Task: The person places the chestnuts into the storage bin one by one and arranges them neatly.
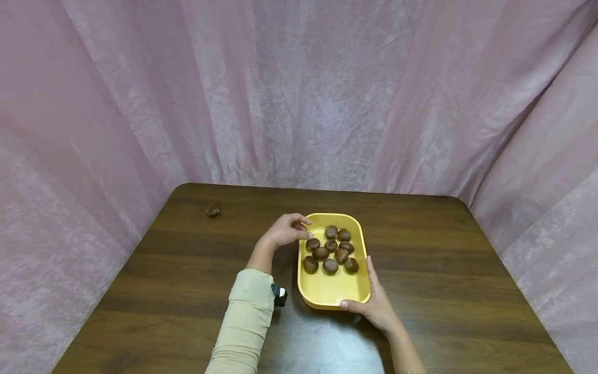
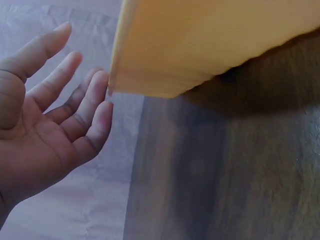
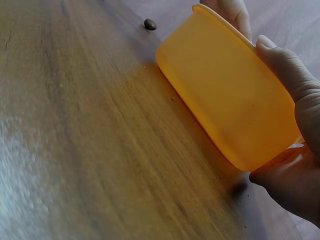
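Note:
A yellow plastic container with rounded corners holds several brown chestnuts, mostly in its far and middle part. My left hand is at its left rim, thumb reaching over the inside, nothing in its grasp. In the left wrist view the fingers of that hand are loosely bent beside the container's rim. At the near right corner my right hand grips the container, thumb at the near rim and fingers along the right side. The right wrist view shows the thumb at the rim.
One loose chestnut lies near the far left corner of the dark wooden table. Pink curtains hang behind the table and at both sides. A small black camera sits on the left wrist, over the sleeve's end.

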Demonstrator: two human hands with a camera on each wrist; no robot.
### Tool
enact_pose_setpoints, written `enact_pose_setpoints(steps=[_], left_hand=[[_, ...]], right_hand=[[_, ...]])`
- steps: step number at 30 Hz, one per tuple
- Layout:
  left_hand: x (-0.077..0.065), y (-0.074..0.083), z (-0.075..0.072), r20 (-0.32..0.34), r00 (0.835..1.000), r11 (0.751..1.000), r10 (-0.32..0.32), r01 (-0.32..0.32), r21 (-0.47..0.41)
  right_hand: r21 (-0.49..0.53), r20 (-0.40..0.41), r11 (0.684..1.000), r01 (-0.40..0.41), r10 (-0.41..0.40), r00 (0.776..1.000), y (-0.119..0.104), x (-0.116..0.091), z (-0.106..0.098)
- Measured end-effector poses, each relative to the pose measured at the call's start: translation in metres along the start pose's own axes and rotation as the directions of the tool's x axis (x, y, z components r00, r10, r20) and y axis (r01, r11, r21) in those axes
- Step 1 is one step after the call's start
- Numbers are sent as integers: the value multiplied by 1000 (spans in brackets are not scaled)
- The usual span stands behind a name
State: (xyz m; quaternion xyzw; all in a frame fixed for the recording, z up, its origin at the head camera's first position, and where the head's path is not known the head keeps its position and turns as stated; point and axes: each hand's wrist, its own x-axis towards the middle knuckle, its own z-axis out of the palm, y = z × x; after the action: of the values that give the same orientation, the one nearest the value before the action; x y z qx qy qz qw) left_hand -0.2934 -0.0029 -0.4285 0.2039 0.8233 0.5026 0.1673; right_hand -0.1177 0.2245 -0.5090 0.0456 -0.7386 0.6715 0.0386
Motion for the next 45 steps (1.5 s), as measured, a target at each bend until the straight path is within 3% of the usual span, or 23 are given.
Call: enact_pose_setpoints(steps=[9,20,31,37,45], left_hand=[[-1,-17,-6,-135,990,999,32,-33,-3],[-8,-40,-30,-282,959,998,25,-8,63],[-15,-62,-48,-342,940,998,-6,28,58],[-27,-77,-67,-366,929,996,-47,74,58],[-40,-94,-100,-436,895,986,-92,144,87]], right_hand=[[7,-4,1000,-5,5,1000,3,1,2],[-13,-14,1000,-2,2,1000,3,2,3],[-10,-11,1000,-12,11,1000,2,2,6],[14,-2,1000,-15,15,1000,0,2,12],[24,1,1000,3,-3,1000,1,4,12]])
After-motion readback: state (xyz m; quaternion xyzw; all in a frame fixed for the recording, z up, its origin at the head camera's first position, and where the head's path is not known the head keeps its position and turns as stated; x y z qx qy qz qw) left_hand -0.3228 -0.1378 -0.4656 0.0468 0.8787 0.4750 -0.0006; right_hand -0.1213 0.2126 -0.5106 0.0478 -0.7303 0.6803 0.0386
